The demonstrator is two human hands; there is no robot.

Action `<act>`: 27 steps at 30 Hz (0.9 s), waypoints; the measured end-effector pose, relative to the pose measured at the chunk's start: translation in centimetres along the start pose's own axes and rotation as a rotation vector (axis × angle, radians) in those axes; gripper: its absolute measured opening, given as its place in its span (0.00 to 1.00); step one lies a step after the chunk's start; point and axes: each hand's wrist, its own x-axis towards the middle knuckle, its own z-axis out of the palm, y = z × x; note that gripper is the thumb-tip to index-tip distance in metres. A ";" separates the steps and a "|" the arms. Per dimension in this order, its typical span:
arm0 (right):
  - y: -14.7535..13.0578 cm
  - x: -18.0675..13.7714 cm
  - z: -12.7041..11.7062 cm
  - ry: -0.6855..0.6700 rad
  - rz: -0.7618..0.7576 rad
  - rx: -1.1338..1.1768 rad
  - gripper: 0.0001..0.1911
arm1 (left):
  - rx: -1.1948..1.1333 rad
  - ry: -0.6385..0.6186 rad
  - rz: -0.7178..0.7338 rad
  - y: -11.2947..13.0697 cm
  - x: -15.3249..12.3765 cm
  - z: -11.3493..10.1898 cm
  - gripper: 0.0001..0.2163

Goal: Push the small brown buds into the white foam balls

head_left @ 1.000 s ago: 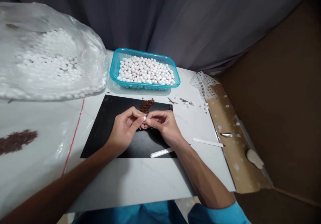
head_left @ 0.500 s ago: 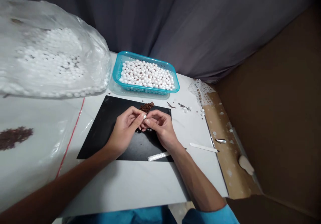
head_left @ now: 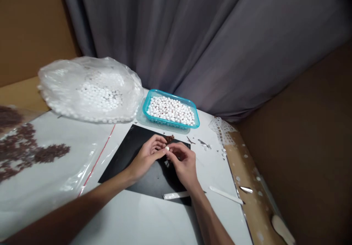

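Hands meeting at the fingertips over a black mat (head_left: pixel 121 168), left hand (head_left: pixel 144 160) and right hand (head_left: pixel 185 162) both pinched in on a small white ball (head_left: pixel 167 148). Ball sits right between the two thumbs, touching both sides, neither hand clearly nearer; round, so no long axis to read. Brown cluster (head_left: pixel 169 138) just beyond the fingertips, a shade to the right; its lower part lost behind the fingers, so its axis and whether it joins the ball cannot be told. Containers: straight ahead of the hands, past the mat, a blue basket (head_left: pixel 171 121), longer side to side than front to back, filled with white balls (head_left: pixel 167 107) with brown specks showing among them. Ahead and left, close beside it, a bulging plastic bag (head_left: pixel 63 69), more white balls inside. Farther left of the hands, a flat see-through pouch with a red strip (head_left: pixel 103 148), brown sprigs (head_left: pixel 52 153) in or under it. Right of the right hand, loose dark twigs (head_left: pixel 190 140) on the white worktop (head_left: pixel 143 215).
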 end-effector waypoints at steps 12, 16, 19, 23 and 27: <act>1.3 2.4 -4.6 0.226 -0.208 -0.510 0.12 | 0.564 0.050 0.268 -2.5 1.6 -2.4 0.06; 1.8 7.2 -6.9 0.307 -0.209 -0.526 0.13 | 0.734 0.016 0.356 -2.8 1.6 -2.7 0.09; 1.4 10.3 -7.8 0.267 -0.242 -0.622 0.16 | 0.820 -0.015 0.398 -2.9 1.4 -2.7 0.13; 0.5 10.3 -7.4 0.250 -0.293 -0.633 0.20 | 0.948 -0.017 0.421 -3.5 1.3 -2.9 0.16; 0.8 6.6 -7.5 0.184 -0.348 -0.616 0.12 | 0.984 0.027 0.442 -4.1 1.8 -3.4 0.17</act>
